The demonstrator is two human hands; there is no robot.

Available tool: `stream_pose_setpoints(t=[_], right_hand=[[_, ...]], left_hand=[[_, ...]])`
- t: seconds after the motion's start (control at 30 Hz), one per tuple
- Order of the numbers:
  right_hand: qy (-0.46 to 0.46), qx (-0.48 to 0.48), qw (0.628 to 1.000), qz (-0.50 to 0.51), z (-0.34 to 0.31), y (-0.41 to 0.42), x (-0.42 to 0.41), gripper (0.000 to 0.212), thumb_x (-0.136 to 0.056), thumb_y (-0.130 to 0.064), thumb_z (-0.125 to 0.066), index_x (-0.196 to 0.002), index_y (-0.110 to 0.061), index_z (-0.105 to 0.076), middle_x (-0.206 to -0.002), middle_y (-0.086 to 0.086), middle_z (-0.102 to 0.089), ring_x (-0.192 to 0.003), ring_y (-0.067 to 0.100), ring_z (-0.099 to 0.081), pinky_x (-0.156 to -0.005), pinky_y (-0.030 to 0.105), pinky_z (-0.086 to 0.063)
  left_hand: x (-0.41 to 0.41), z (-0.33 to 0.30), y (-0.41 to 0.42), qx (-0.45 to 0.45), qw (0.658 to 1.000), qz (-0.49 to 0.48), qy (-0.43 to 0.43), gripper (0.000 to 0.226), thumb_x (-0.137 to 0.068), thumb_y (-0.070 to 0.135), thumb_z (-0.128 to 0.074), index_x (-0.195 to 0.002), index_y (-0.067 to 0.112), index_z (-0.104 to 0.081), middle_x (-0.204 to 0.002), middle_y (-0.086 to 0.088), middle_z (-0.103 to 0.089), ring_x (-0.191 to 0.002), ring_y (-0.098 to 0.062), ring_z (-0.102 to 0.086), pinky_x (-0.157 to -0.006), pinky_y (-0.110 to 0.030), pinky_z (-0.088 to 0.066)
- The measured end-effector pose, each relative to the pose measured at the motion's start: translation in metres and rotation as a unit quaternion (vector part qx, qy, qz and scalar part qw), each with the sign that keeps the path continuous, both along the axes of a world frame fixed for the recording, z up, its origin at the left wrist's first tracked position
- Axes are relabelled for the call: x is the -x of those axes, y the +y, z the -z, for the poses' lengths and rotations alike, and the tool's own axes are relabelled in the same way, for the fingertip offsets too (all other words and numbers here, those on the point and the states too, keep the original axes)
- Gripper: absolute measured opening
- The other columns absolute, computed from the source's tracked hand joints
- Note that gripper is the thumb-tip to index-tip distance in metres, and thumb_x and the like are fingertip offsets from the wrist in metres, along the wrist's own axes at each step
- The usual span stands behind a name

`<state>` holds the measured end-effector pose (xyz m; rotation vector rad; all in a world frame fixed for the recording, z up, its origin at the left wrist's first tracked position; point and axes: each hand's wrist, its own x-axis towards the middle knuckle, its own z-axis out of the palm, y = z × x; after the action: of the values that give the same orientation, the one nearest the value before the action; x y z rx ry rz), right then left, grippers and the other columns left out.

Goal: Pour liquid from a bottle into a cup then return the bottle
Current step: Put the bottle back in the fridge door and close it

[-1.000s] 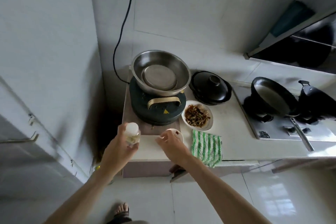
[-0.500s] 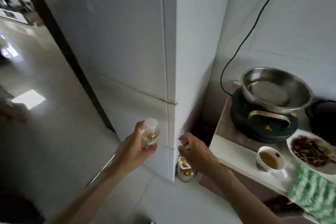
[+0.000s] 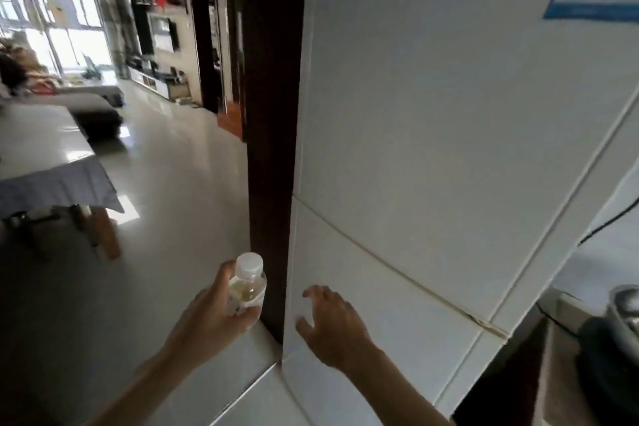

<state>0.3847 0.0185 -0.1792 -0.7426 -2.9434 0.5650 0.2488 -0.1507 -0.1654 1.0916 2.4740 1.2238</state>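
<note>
My left hand (image 3: 207, 318) grips a small clear bottle (image 3: 246, 285) with a white cap and a little pale yellow liquid, held upright just left of the white fridge (image 3: 432, 149). My right hand (image 3: 333, 325) is empty, fingers spread, hovering in front of the lower fridge door near its left edge; whether it touches the door I cannot tell. The cup is out of view.
A dark brown door frame (image 3: 273, 114) stands between the fridge and an open room with glossy floor. A cloth-covered table (image 3: 45, 162) is at the left. The steel bowl (image 3: 626, 304) on the counter peeks in at the right edge.
The view has swung left from the counter to the fridge front. The cup and dishes have left the view. My right hand has moved over to the fridge door, fingers spread.
</note>
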Motion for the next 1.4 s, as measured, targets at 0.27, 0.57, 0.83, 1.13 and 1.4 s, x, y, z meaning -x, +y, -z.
stream_pose_setpoints(t=[0.27, 0.57, 0.83, 1.13, 1.4], right_hand=[[0.019, -0.24, 0.97, -0.006, -0.123, 0.024, 0.149, 0.062, -0.099, -0.04, -0.048, -0.151, -0.011, -0.031, -0.153, 0.012, -0.039, -0.139, 0.031, -0.038, -0.118, 0.046, -0.029], [0.042, -0.475, 0.879, -0.022, -0.221, 0.113, 0.273, 0.068, -0.103, -0.04, -0.043, -0.157, -0.008, -0.019, -0.165, 0.019, -0.015, -0.155, 0.035, -0.007, -0.125, 0.056, 0.001], [0.11, -0.568, 0.814, 0.049, -0.322, 0.175, 0.362, 0.066, -0.1, -0.044, -0.047, -0.155, -0.012, -0.027, -0.164, 0.017, -0.022, -0.155, 0.034, -0.005, -0.12, 0.065, 0.008], [-0.064, -0.638, 0.743, 0.192, -0.338, 0.191, 0.391, 0.034, -0.096, -0.042, -0.047, -0.092, -0.018, -0.071, -0.114, 0.008, -0.069, -0.139, 0.039, -0.04, -0.113, 0.074, 0.008], [-0.215, -0.629, 0.68, 0.308, -0.308, 0.174, 0.407, 0.027, -0.086, -0.038, -0.073, -0.102, -0.016, -0.073, -0.116, 0.008, -0.07, -0.13, 0.036, -0.049, -0.113, 0.075, -0.006]], left_hand=[[0.138, -0.088, 0.014, -0.084, 0.993, 0.061, 0.056, 0.052, -0.079, 0.017, -0.073, -0.115, 0.038, -0.042, -0.085, 0.019, -0.068, -0.071, -0.003, -0.066, -0.059, -0.018, -0.052], [0.263, -0.135, 0.116, -0.131, 0.982, 0.109, 0.084, 0.063, -0.078, 0.013, -0.076, -0.124, 0.032, -0.039, -0.096, 0.013, -0.065, -0.09, 0.008, -0.062, -0.064, -0.01, -0.051], [0.374, -0.207, 0.209, -0.188, 0.962, 0.149, 0.127, 0.065, -0.077, 0.029, -0.079, -0.129, 0.03, -0.04, -0.107, 0.011, -0.066, -0.094, 0.001, -0.066, -0.07, -0.019, -0.056], [0.44, -0.235, 0.3, -0.218, 0.939, 0.234, 0.128, 0.059, -0.073, 0.044, -0.077, -0.12, 0.046, -0.04, -0.1, 0.02, -0.068, -0.088, 0.005, -0.067, -0.078, -0.032, -0.059], [0.468, -0.224, 0.362, -0.198, 0.875, 0.414, 0.152, 0.061, -0.077, 0.048, -0.073, -0.125, 0.041, -0.037, -0.102, 0.018, -0.065, -0.079, 0.001, -0.068, -0.067, -0.029, -0.062]])
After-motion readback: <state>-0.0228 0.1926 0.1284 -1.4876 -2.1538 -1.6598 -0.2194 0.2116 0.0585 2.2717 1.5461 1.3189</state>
